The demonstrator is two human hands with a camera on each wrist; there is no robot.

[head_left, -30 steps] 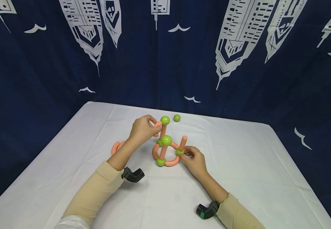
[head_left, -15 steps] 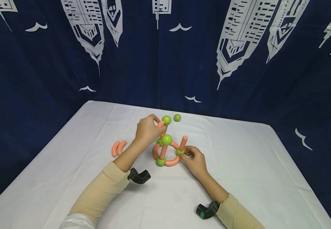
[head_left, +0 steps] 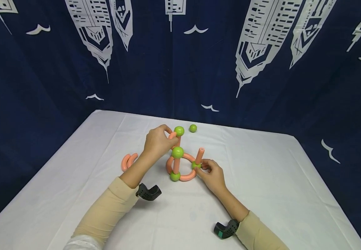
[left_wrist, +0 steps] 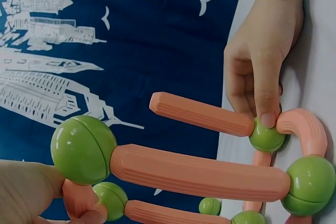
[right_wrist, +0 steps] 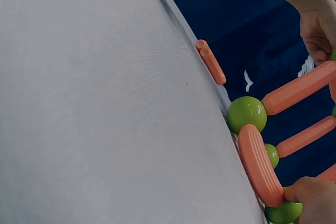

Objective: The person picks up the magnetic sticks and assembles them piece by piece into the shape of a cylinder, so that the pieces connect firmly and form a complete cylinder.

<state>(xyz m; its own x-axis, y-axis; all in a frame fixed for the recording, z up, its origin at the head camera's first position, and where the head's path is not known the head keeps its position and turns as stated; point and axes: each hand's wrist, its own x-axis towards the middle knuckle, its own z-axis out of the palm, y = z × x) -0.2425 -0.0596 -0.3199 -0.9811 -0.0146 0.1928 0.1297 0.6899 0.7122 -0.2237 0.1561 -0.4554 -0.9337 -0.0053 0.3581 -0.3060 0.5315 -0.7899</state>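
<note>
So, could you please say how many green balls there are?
6: near ball, right ball and far ball in the ring; front top ball and back top ball on sticks; loose ball behind.

Curved stick [head_left: 172, 135] above ring [head_left: 187, 177]: partly hidden by left hand [head_left: 157, 141]. Right hand [right_wrist: 318, 202], at ring: cut off, right wrist view.

You are facing a dark blue backdrop [head_left: 155, 76] that is hanging behind the counter [head_left: 280, 142]. Pale printed skyscrapers [head_left: 264, 38] are pointing downward across its upper part, spires lowermost, and small white bird shapes [head_left: 196, 29] are dotting the blue among and below them. A white cloth [head_left: 261, 194] is covering your counter, showing faint straight creases [head_left: 105, 149] running lengthwise.
</note>
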